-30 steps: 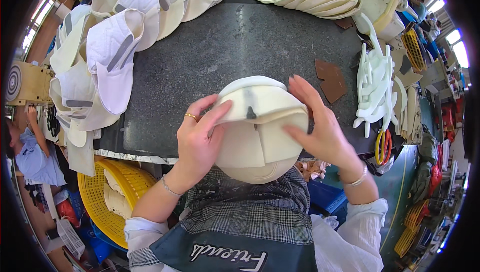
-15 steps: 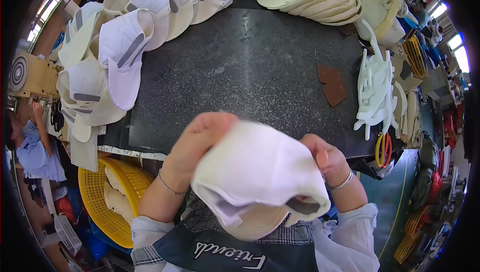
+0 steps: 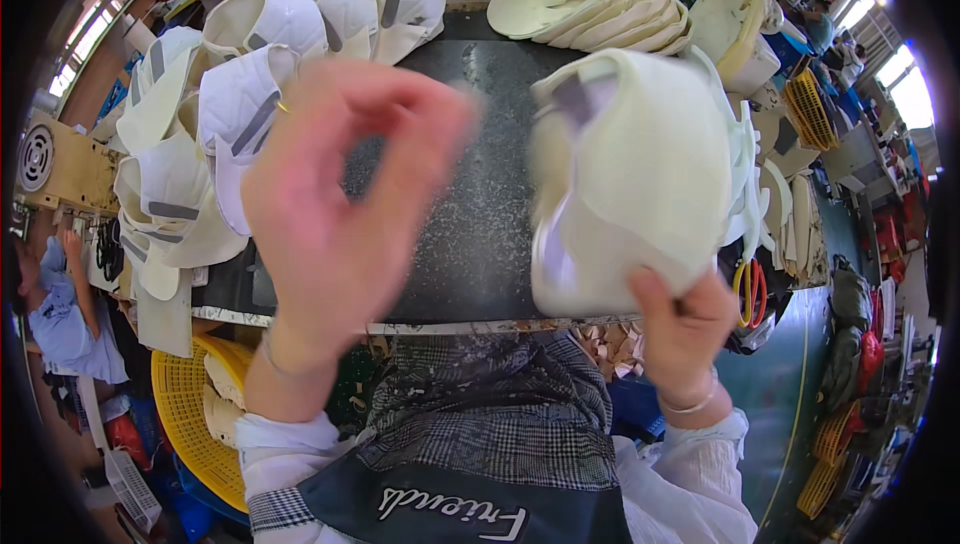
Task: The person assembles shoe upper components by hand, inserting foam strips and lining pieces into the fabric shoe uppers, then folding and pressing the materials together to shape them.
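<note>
Dark worktop [image 3: 475, 269], white pieces [image 3: 262, 26] along its left side, a cream stack [image 3: 610, 9] at its far edge. Over the worktop's right half, the right hand [image 3: 690, 329] pinches a cream piece [image 3: 655, 164] by its near edge. Over its left half, the left hand [image 3: 305, 194] blurs, fingers curled toward thumb; whether tips meet, I cannot tell.

A yellow basket [image 3: 176, 399] stands right of a co-worker [image 3: 70, 314] in light blue

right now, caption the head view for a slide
Right hand grips a pale, hollow piece by its near edge over the dark worktop; the blurred left hand is apart from it.
</note>
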Demonstrator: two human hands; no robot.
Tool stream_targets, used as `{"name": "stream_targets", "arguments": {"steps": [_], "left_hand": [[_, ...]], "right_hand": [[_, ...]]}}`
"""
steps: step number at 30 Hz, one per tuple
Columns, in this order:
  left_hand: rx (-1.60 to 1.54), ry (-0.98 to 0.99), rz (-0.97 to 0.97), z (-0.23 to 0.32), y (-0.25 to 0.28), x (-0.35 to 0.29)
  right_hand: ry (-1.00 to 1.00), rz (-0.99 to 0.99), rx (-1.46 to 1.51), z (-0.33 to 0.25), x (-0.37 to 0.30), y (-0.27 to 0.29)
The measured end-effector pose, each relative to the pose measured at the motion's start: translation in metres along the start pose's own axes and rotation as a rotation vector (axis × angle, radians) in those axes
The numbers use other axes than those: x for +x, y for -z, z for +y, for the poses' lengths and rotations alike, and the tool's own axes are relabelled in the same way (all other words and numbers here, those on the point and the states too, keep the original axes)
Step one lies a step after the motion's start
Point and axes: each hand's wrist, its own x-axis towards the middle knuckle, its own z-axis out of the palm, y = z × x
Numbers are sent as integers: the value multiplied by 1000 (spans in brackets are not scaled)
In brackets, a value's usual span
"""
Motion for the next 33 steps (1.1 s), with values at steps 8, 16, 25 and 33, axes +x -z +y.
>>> {"name": "stream_targets", "arguments": {"steps": [8,16,25,33], "left_hand": [[-66,15,-49,22,-54,-37],[-1591,862,-312,-4,-44,-35],[-469,284,-75,14,-43,-20],[24,262,-24,-70,-7,-14]], "right_hand": [[-233,-211,832,36,15,-39],[-437,2,1185,29,22,-33],[-428,79,1295,28,29,-29],[-153,13,1094,39,14,-23]]}}
